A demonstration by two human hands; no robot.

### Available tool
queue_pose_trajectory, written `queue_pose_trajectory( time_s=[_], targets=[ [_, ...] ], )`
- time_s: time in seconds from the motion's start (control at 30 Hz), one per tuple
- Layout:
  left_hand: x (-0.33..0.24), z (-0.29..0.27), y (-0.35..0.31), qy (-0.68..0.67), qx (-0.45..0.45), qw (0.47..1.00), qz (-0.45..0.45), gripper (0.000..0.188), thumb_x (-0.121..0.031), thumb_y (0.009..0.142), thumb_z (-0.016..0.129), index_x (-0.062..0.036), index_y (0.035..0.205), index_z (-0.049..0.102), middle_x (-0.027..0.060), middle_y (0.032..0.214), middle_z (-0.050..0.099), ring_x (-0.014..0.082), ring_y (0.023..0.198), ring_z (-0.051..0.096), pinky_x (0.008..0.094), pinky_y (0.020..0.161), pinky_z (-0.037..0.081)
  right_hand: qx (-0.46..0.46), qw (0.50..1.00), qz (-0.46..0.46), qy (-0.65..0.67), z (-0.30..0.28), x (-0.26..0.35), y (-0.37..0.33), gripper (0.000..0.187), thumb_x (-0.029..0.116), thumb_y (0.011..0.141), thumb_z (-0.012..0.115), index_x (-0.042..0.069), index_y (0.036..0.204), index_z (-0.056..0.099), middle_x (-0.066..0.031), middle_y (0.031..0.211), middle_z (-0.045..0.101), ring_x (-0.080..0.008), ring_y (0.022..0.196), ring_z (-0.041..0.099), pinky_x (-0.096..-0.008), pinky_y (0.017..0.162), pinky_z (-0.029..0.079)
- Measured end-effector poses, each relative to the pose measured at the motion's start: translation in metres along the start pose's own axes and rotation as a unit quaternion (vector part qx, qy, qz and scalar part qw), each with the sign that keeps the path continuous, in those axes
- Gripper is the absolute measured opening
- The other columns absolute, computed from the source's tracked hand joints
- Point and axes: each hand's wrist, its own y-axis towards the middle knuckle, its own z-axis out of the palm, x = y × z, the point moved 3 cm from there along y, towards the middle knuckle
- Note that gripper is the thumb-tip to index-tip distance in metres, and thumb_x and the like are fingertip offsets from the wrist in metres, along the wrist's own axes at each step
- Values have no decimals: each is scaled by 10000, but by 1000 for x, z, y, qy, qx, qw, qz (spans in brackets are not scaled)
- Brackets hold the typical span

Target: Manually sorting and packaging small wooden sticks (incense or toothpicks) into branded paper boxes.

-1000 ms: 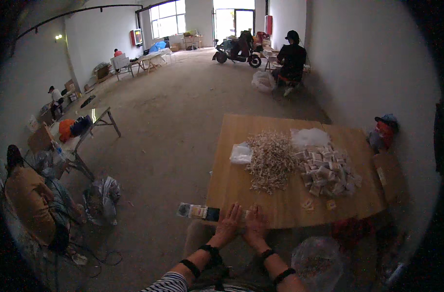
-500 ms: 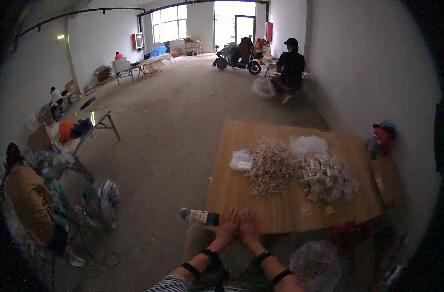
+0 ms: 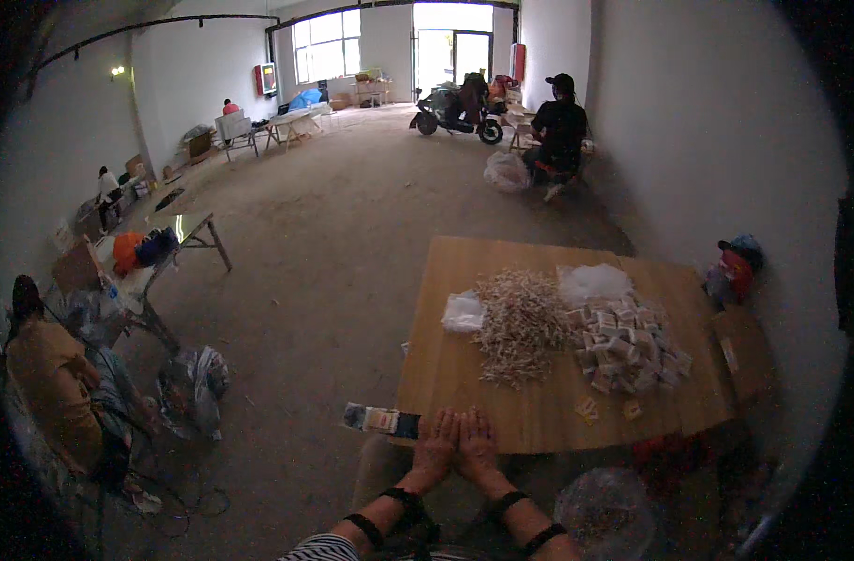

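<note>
My left hand [image 3: 436, 444] and my right hand [image 3: 477, 442] lie flat side by side on the near edge of a wooden table [image 3: 436, 374]. Their fingers are stretched out, and neither holds anything. Just left of my left hand, a flat strip with dark and light patches [image 3: 380, 419] sticks out past the table's edge. Farther up the table is a heap of small pale stick-like pieces [image 3: 521, 327]. To its right lies a pile of small white packets [image 3: 628, 346]. Two small yellow pieces [image 3: 588, 409] rest nearer me.
A stack of clear bags [image 3: 463, 311] is left of the heap, and more clear plastic [image 3: 595, 280] lies behind it. A clear bag [image 3: 605, 510] stands below the table's front edge. At left a person [image 3: 57, 374] sits by a cluttered table; another person [image 3: 560, 126] sits near a scooter [image 3: 460, 107].
My hands stay at the table's near edge; they appear slightly lower in the picture, as the view has shifted a little. The piles look unchanged.
</note>
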Motion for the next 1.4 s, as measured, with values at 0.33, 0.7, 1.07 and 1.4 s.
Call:
queue_pose_trajectory(
  time_s=[0.33, 0.7, 1.07, 1.4],
  targets=[
    [5, 8, -2, -15, -22, 1000, -4, 608, -203, 889, 537, -25, 1457, 407, 162, 1542, 375, 329, 1465, 304, 635, 1141, 184, -12, 1000, -2, -13, -5, 5, 3, 694, 266, 832, 615, -1, 1433, 393, -206, 1487, 382, -375, 1429, 311, -526, 1165, 250],
    [2, 12, -3, 7, -40, 999, 4, 594, -201, 883, 548, -23, 1437, 430, 169, 1513, 414, 327, 1448, 333, 651, 1126, 204, 10, 999, 4, -50, 4, 8, -7, 699, 329, 874, 569, 40, 1471, 349, -177, 1509, 365, -338, 1434, 305, -533, 1170, 223],
    [10, 20, -3, 29, -46, 998, -18, 533, -239, 898, 533, -50, 1394, 486, 157, 1467, 456, 338, 1410, 364, 642, 1135, 205, -2, 1000, 23, -5, -17, 13, -8, 685, 255, 845, 621, 22, 1444, 385, -218, 1475, 393, -391, 1372, 387, -504, 1134, 329],
    [13, -46, -24, -164, -15, 984, -68, 723, -170, 776, 684, -37, 1440, 432, 168, 1515, 406, 330, 1414, 374, 530, 1146, 286, 145, 974, 85, 154, -21, 12, 2, 639, 266, 966, 503, -23, 1492, 286, -251, 1572, 263, -433, 1451, 269, -529, 1169, 286]
  ],
)
